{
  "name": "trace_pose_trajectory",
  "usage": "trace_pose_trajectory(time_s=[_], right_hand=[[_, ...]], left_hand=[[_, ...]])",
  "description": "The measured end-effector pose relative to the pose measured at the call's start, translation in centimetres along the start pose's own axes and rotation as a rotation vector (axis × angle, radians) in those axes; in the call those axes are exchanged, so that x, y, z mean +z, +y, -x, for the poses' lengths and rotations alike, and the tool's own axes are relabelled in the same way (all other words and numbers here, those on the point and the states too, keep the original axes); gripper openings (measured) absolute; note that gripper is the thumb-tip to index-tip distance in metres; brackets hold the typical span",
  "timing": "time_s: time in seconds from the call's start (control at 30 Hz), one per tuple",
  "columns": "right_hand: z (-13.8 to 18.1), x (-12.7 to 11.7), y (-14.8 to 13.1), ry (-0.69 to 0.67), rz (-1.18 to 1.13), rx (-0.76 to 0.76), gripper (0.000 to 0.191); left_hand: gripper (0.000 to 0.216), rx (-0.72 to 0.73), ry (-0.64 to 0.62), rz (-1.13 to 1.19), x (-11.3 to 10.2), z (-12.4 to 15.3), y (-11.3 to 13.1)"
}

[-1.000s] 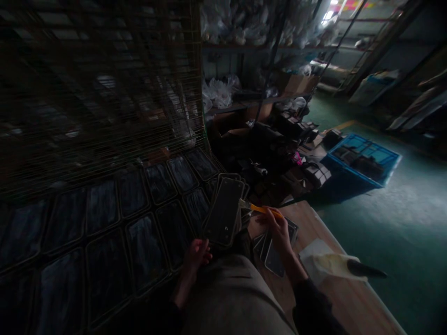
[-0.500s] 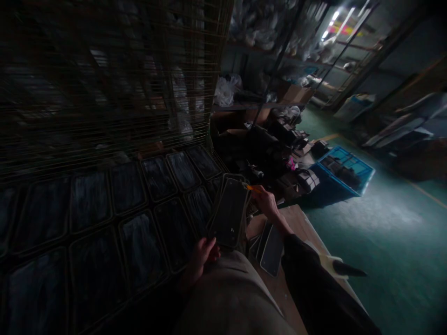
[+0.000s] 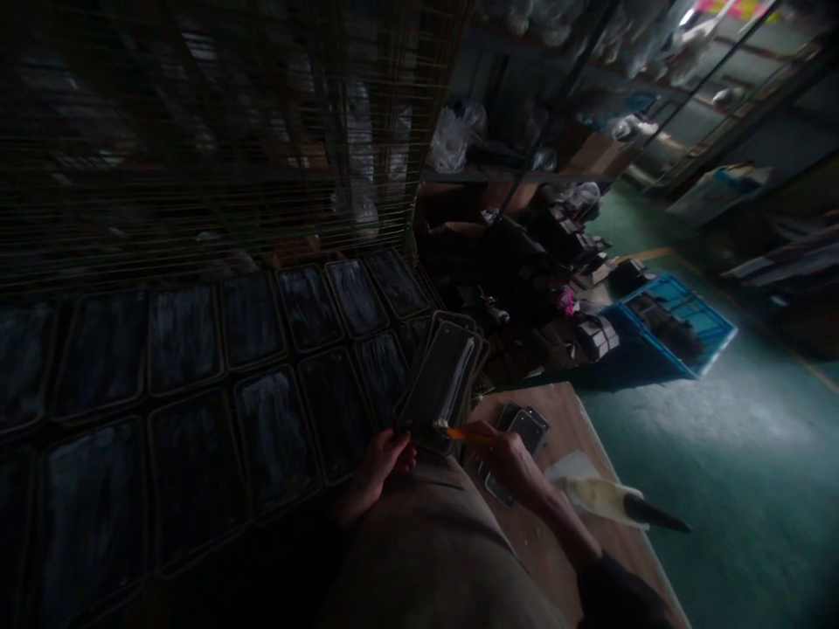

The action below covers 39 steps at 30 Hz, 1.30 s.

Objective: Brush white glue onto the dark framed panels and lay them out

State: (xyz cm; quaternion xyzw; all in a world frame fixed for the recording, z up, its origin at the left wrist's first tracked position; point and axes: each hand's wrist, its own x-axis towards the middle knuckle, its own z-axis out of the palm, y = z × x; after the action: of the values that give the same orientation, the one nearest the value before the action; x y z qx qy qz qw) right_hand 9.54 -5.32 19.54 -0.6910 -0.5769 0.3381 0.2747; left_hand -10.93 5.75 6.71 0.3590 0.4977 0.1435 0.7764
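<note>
Over my lap lies a stack of dark rectangular panels with rounded corners; the top panel (image 3: 433,371) has a shiny whitish streak down its right side. My left hand (image 3: 384,465) pinches the near left corner of the panel between thumb and fingers. My right hand (image 3: 509,461) is closed around the orange handle of a small brush (image 3: 454,432), whose pale tip touches the panel's near right part. Beside my right hand, smaller dark panels (image 3: 528,428) rest on a wooden board (image 3: 557,404); my hand partly hides them.
Rows of dark panels with whitish smears (image 3: 253,437) cover the left side. Behind them rises a wire rack (image 3: 367,131). A pale bottle with a black tip (image 3: 603,500) lies on the board. A blue crate (image 3: 711,336) stands on the green floor near piled boxes.
My right hand has drawn the brush from the panel's far end down to its near end, and a wet streak now shows along it. The view has shifted slightly left.
</note>
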Motion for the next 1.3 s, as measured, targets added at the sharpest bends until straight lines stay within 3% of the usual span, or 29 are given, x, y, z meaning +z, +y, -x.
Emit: trace_pose_trajectory(time_s=[0.17, 0.37, 0.53, 0.67, 0.8, 0.9, 1.0, 1.13, 1.3], right_hand=[[-2.0, -0.7, 1.7, -0.031, -0.229, 0.033, 0.029], [-9.2, -4.3, 5.9, 0.383, -0.063, -0.027, 0.038], [-12.8, -5.0, 6.0, 0.485, 0.070, -0.029, 0.032], [-11.7, -2.7, 4.8, 0.357, 0.150, -0.068, 0.030], [-7.0, 0.3, 2.7, 0.141, 0.131, -0.118, 0.027], [-3.4, 1.7, 1.3, 0.031, 0.004, -0.086, 0.030], [-2.0, 2.1, 0.7, -0.012, -0.204, -0.010, 0.032], [-4.3, 1.7, 1.8, 0.040, -0.369, 0.036, 0.037], [-9.3, -0.2, 4.5, 0.391, -0.300, 0.045, 0.035]], left_hand=[[0.045, 0.026, -0.004, -0.019, 0.0, 0.3, 0.3], [0.046, 0.017, 0.026, -0.040, 0.1, -0.1, 0.1], [0.046, 0.002, 0.022, -0.042, 0.1, -0.7, -0.3], [0.042, 0.021, 0.037, -0.051, 0.1, -0.8, -0.6], [0.042, 0.029, 0.031, -0.042, 0.0, -0.4, -0.4], [0.042, 0.043, 0.021, -0.049, 0.0, -0.1, 0.0], [0.042, 0.046, 0.015, -0.065, 0.0, 0.1, 0.3], [0.042, 0.048, 0.012, -0.075, 0.0, -0.1, 0.4], [0.039, 0.036, -0.004, -0.112, -0.1, -0.6, 0.1]])
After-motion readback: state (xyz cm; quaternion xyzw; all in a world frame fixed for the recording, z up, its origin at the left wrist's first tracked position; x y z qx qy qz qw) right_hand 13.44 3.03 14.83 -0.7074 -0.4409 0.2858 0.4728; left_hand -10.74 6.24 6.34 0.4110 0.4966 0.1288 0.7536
